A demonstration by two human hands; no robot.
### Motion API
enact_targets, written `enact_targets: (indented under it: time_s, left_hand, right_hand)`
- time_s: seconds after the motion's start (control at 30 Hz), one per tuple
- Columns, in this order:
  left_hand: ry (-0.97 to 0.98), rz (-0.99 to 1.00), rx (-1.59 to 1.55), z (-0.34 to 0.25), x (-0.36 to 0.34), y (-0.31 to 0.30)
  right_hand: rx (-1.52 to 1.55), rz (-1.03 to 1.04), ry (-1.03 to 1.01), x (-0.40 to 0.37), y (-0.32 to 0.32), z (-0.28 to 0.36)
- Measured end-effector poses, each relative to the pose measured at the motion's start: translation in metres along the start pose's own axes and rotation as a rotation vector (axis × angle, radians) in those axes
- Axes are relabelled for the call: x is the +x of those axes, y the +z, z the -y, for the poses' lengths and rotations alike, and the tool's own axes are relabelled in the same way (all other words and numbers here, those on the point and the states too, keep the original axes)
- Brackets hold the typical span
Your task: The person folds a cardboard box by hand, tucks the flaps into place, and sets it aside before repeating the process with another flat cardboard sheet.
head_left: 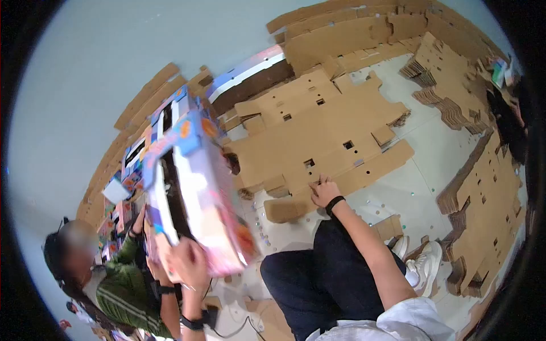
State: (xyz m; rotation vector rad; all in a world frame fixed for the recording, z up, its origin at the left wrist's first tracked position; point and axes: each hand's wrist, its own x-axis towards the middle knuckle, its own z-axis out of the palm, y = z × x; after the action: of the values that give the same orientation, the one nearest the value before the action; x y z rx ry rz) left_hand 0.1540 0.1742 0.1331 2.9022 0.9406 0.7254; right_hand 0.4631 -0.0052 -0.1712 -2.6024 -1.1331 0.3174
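Note:
A colourful printed cardboard box [196, 182] with a long dark slot in its top is held up on the left, slightly blurred. My left hand [190, 264] grips its near end, fingers at the edge by the slot. A co-worker's hand [159, 271] is close beside mine at the same end. My right hand [325, 192] reaches forward with fingers apart, fingertips at the near edge of a flat brown cardboard sheet [318, 133]. That sheet lies on top of others on the floor and has small square cut-outs.
More printed boxes [177, 105] stand along the wall at left. A person in a green sleeve [122, 295] is beside me. Stacks of cut cardboard [483, 216] lie on the right, with more cardboard [341, 40] leaning at the back. Small scraps dot the tiled floor [421, 153].

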Motion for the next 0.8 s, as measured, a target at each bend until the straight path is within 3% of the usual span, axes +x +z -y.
enact_targets:
  time_s: [0.07, 0.17, 0.23, 0.27, 0.3, 0.33, 0.4, 0.5, 0.57, 0.63, 0.7, 0.8]
  left_hand:
    - [0.085, -0.002, -0.09, -0.022, -0.077, -0.006]
    - [-0.049, 0.208, -0.367, -0.071, -0.169, -0.014]
    - [-0.105, 0.373, -0.466, -0.103, -0.212, -0.014]
    - [-0.151, 0.431, -0.523, -0.118, -0.236, -0.006]
    - [0.003, 0.561, -0.52, -0.127, -0.257, -0.002]
    - [-0.021, 0.613, -0.467, -0.138, -0.277, 0.0]
    - [-0.047, 0.665, -0.425, -0.154, -0.285, -0.011]
    - [-0.146, 0.676, -0.72, -0.149, -0.27, -0.027]
    - [0.103, 0.495, -0.722, -0.138, -0.252, -0.044]
    - [0.193, 0.694, -0.563, -0.092, -0.237, -0.044]
    - [0.033, 0.633, -0.447, -0.053, -0.22, -0.045]
    - [-0.211, 0.438, -0.639, -0.003, -0.185, 0.009]
  right_hand:
    - [0.1, 0.034, 0.0, -0.012, -0.027, 0.004]
    - [0.321, 0.062, -0.022, -0.027, -0.029, 0.006]
    - [0.55, -0.192, -0.08, -0.052, -0.036, 0.023]
    - [0.603, -0.148, -0.075, -0.07, -0.054, 0.039]
    - [0.818, -0.045, -0.075, -0.088, -0.068, 0.051]
    - [0.845, -0.002, -0.158, -0.095, -0.058, 0.053]
    - [0.861, 0.046, -0.239, -0.109, -0.049, 0.052]
    - [0.911, 0.035, -0.202, -0.122, -0.048, 0.056]
    - [0.983, 0.017, -0.219, -0.13, -0.048, 0.06]
    - [0.997, 0.034, -0.264, -0.137, -0.051, 0.061]
    - [1.01, 0.052, -0.308, -0.144, -0.055, 0.06]
    - [1.038, 0.127, -0.35, -0.156, -0.063, 0.056]
